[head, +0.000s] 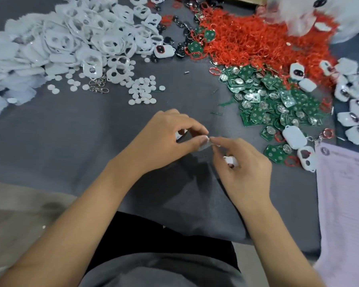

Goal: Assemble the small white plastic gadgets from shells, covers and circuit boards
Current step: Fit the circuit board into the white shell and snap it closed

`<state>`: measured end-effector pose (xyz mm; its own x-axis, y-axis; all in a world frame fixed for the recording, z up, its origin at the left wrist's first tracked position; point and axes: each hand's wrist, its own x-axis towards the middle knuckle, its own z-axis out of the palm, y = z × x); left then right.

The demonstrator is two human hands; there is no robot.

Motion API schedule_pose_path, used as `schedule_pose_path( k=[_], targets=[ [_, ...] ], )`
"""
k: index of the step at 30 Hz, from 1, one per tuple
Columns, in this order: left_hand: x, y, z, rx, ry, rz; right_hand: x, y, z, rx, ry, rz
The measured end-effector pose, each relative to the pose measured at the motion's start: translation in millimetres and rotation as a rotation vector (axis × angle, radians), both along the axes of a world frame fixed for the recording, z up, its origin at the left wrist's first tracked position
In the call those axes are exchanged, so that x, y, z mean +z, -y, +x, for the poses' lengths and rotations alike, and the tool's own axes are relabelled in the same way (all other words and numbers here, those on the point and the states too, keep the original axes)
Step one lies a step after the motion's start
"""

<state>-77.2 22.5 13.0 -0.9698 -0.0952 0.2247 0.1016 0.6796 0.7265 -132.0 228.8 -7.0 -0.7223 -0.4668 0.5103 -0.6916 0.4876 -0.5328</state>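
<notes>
My left hand (166, 137) pinches a small white plastic cover (181, 133) between thumb and fingers above the grey cloth. My right hand (245, 162) meets it at the fingertips, pinching a thin clear or white film piece (205, 145) that sticks out from the cover. A second small white part (230, 160) is tucked in the right palm under the curled fingers. A big heap of white covers (71, 42) lies at the far left. Green circuit boards (278, 100) are piled at the right.
Red rings (257, 40) form a heap at the back right. Small white discs (142, 91) and metal clasps (98, 84) lie in the middle left. Finished white gadgets (352, 96) sit at the far right, above a pink paper sheet (346, 199). The grey cloth (71, 141) covers the table.
</notes>
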Motion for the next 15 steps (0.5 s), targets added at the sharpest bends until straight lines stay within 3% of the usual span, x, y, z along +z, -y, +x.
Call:
schedule_pose_path(
  k=[6, 11, 15],
  targets=[
    [0, 6, 3, 0.088, -0.072, 0.010, -1, 1, 0, -0.046, 0.017, -0.012],
    [-8, 8, 12, -0.016, -0.072, -0.348, -2, 3, 3, -0.133, -0.012, 0.078],
    [-8, 11, 14, -0.055, -0.102, -0.405, -2, 3, 3, -0.176, 0.009, 0.160]
  ],
)
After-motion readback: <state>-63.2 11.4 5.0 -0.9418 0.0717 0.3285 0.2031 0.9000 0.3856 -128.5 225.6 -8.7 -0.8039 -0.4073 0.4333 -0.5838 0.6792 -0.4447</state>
